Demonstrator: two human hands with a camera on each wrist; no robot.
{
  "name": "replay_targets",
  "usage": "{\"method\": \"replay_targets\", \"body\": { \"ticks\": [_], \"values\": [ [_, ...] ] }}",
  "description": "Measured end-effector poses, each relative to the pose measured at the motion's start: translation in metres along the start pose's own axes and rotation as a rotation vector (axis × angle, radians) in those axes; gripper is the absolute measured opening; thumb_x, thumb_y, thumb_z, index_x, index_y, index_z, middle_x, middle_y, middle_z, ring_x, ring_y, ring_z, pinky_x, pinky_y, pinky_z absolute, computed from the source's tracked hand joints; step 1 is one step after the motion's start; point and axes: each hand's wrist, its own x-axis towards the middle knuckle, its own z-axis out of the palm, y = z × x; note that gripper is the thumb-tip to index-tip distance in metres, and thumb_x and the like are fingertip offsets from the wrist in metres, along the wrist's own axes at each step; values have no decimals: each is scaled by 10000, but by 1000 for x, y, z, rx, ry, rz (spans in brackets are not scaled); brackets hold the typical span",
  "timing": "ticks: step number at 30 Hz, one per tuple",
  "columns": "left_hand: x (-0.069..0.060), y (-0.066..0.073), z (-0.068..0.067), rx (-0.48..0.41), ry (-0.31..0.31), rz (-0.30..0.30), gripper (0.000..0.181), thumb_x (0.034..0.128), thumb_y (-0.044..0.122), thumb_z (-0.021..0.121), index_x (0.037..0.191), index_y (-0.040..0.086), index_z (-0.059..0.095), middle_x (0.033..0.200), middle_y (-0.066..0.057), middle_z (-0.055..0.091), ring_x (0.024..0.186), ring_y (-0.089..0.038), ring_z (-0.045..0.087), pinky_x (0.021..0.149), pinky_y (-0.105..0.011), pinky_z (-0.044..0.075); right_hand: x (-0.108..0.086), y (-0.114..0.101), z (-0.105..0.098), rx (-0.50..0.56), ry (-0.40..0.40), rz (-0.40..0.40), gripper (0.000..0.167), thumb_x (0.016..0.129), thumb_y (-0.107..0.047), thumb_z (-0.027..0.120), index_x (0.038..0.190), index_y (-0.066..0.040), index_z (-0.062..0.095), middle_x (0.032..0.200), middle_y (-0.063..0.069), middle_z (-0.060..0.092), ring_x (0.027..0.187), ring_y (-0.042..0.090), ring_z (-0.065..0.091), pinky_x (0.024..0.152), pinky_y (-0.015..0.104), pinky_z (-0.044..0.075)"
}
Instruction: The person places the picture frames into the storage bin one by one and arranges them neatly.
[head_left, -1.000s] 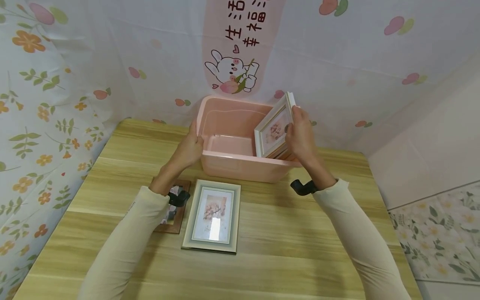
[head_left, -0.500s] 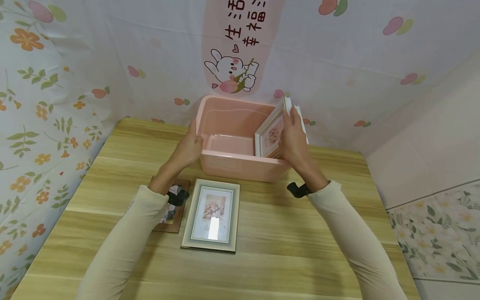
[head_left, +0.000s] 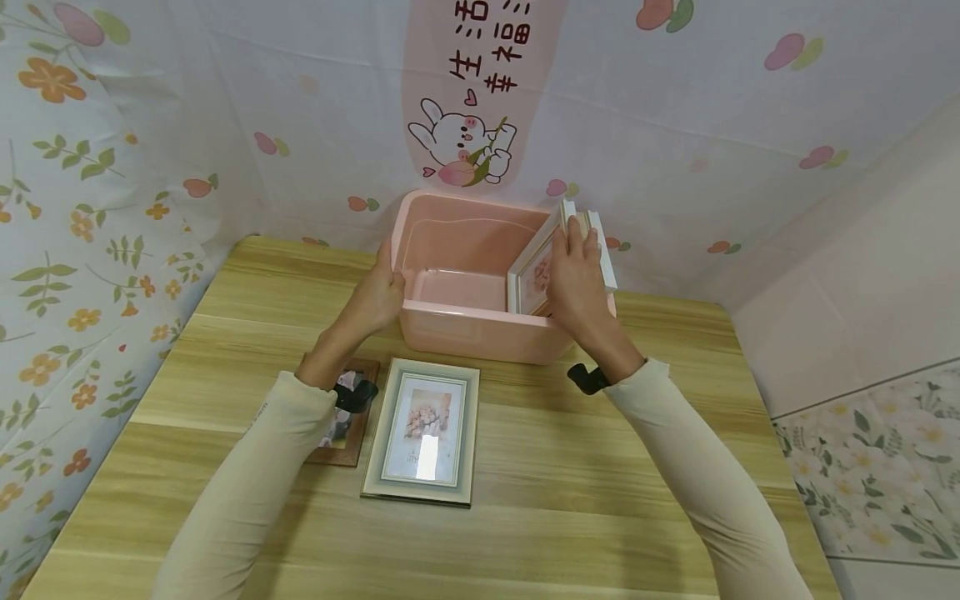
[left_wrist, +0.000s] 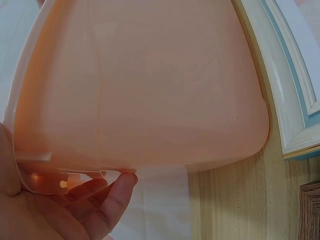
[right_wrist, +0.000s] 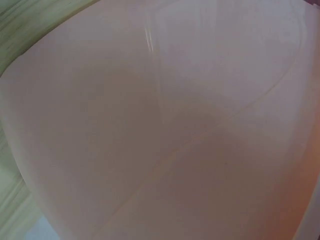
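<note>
A pink plastic bin [head_left: 480, 335] stands at the back of the table. My left hand [head_left: 378, 293] grips its left end; in the left wrist view the fingers [left_wrist: 117, 205] curl under the rim. At the bin's right end, my right hand [head_left: 579, 279] holds a white picture frame [head_left: 525, 279] with a pink flower print, which leans inside the bin. Another white frame [head_left: 604, 262] leans behind it, mostly hidden by the hand. The right wrist view shows only the bin's pink wall [right_wrist: 125, 125], not the hand.
A pale green-and-cream picture frame [head_left: 467, 417] lies flat in front of the bin. Left of it lies a brown wooden frame [head_left: 345, 457], partly under my left forearm. A printed cloth [head_left: 315, 108] hangs behind the wooden table [head_left: 555, 508].
My right hand has moved left and slightly down, and the held white frame has sunk a little in the bin. More of the frame behind now shows. My left hand stays on the bin.
</note>
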Motion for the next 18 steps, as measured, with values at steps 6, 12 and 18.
{"method": "replay_targets", "body": {
  "ticks": [6, 12, 18],
  "values": [
    [0, 0, 0, 3, -3, -4, 606, 1031, 73, 262, 1583, 99, 11, 1446, -329, 412, 1246, -415, 498, 1021, -596, 398, 3, -3, 2, -84, -54, 9, 485, 988, 34, 424, 1452, 140, 327, 1561, 329, 242, 1376, 641, 189, 1116, 654, 232],
    [-1, 2, -1, 5, -8, -16, 607, 1040, 83, 264, 1582, 79, -8, 1472, -331, 382, 1286, -420, 470, 1049, -587, 378, 3, -7, 3, -141, -84, 3, 558, 952, 11, 509, 1463, 134, 324, 1564, 325, 238, 1378, 644, 177, 1137, 650, 196],
    [-2, 3, -1, 0, -15, -18, 606, 1043, 90, 261, 1584, 84, -11, 1485, -323, 370, 1298, -411, 459, 1057, -586, 369, 2, -8, 4, -192, -111, 14, 482, 1008, -5, 406, 1466, 126, 331, 1574, 309, 230, 1397, 612, 184, 1162, 616, 173]
  ]
}}
